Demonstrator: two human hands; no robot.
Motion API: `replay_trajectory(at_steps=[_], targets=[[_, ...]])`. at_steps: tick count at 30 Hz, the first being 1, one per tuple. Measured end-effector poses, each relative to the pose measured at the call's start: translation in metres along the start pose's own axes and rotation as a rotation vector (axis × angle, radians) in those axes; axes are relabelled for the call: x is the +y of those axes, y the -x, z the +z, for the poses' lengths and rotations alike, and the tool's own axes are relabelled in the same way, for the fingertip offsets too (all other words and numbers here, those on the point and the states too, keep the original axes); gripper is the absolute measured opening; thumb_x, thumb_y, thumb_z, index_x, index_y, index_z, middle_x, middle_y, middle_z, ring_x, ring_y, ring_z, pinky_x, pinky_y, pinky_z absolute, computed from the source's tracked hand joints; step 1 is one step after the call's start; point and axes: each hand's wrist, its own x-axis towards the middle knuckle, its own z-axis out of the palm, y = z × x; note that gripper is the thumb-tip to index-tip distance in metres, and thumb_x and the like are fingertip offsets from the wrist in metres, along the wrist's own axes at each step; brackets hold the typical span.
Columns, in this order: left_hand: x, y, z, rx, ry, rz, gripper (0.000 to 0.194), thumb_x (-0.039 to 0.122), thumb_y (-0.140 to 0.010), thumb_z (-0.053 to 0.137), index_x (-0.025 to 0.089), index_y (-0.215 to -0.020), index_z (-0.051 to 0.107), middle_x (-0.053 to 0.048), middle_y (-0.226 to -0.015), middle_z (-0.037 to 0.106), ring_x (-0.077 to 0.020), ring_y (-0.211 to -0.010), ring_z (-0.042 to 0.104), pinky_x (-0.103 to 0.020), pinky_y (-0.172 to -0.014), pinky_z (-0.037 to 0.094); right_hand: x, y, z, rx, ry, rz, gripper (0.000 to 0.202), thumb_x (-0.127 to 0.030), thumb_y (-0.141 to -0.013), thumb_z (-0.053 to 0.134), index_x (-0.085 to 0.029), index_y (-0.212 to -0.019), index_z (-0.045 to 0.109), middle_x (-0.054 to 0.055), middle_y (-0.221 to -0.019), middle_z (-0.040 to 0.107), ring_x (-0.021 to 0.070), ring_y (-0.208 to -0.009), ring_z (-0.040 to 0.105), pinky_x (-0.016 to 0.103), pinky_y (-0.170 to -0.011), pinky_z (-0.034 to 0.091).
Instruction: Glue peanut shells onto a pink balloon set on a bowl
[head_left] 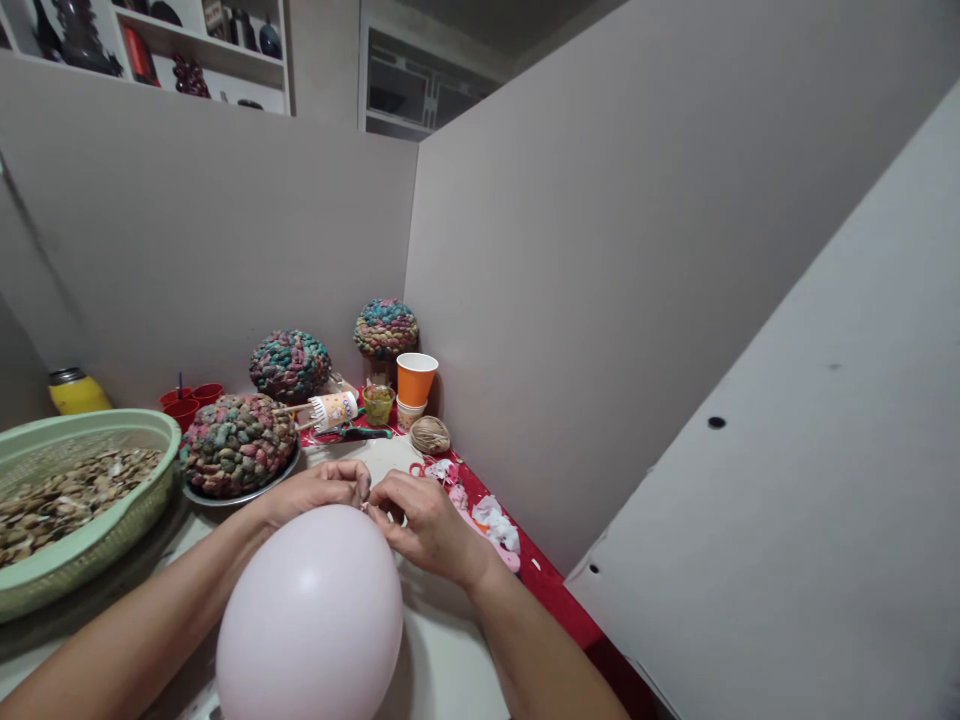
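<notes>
An inflated pale pink balloon [311, 615] fills the lower middle of the view, its neck end pointing away from me. My left hand [330, 487] and my right hand [420, 515] meet at that far end. Both have their fingers closed in a pinch around the balloon's neck, which is mostly hidden between the fingertips. Just beyond the hands lies a ball of twine [430, 435]. To the left of my left hand, a round piece covered in coloured shells [241, 447] rests in a metal bowl [247, 490].
A green basket [161, 490] of shells stands at the left, near a yellow jar [79, 393] and red cups [182, 411]. Two more shell-covered domes [291, 362], an orange cup [417, 380] and green-handled pliers [364, 433] sit behind. Grey panels [570, 300] wall the table.
</notes>
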Motion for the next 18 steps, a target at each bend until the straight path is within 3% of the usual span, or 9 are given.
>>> replay_trajectory(at_steps=[7, 14, 18], targets=[[0.0011, -0.001, -0.0012, 0.028, 0.003, -0.012, 0.016, 0.018, -0.058, 0.072, 0.013, -0.071, 0.062, 0.001, -0.063, 0.065, -0.0086, -0.054, 0.05, -0.019, -0.053, 0.035, -0.0014, 0.0, -0.0002, 0.011, 0.008, -0.002, 0.01, -0.013, -0.089, 0.051, -0.019, -0.082, 0.054, 0.0, -0.072, 0.055, 0.0128, -0.061, 0.049, 0.024, -0.058, 0.037], [-0.0051, -0.0042, -0.0047, 0.096, 0.032, -0.026, 0.027, 0.022, -0.057, 0.08, 0.014, -0.073, 0.059, 0.0, -0.065, 0.067, -0.0091, -0.054, 0.055, -0.019, -0.054, 0.038, 0.0045, 0.0013, 0.0009, -0.041, 0.021, 0.024, 0.01, -0.012, -0.09, 0.052, -0.018, -0.083, 0.056, 0.001, -0.075, 0.055, 0.0141, -0.066, 0.049, 0.025, -0.06, 0.036], [-0.0052, -0.0038, -0.0061, 0.109, 0.067, -0.03, 0.035, 0.022, -0.055, 0.083, 0.016, -0.073, 0.054, 0.002, -0.062, 0.065, -0.008, -0.05, 0.054, -0.018, -0.049, 0.036, 0.0041, 0.0014, 0.0005, -0.045, -0.094, 0.103, 0.009, -0.011, -0.088, 0.056, -0.018, -0.085, 0.059, 0.001, -0.077, 0.057, 0.013, -0.067, 0.05, 0.024, -0.06, 0.038]])
